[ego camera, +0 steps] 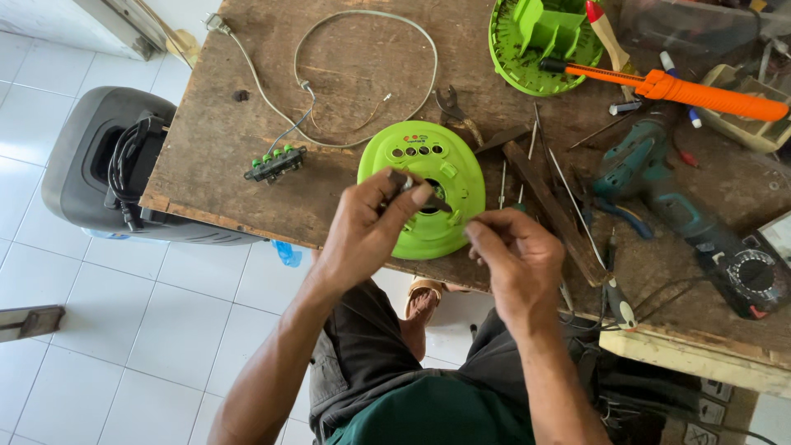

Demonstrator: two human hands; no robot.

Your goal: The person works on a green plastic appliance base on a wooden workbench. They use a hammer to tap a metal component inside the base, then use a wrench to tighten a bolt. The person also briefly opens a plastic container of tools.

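A black speaker (99, 165) is sitting on the tiled floor beside the wooden workbench (214, 148); the left hand (367, 227) is pinching a small dark part (412, 188) over the green plastic cover (428, 165); the right hand (515, 259) is closing thumb and fingertips just beside it, whether on anything I cannot tell; a teal drill (659, 185) is lying farther right.

left hand (367, 227): I hold it raised, fingers (412, 194) pinched shut.
right hand (515, 259): I hold it beside, fingertips curled together.
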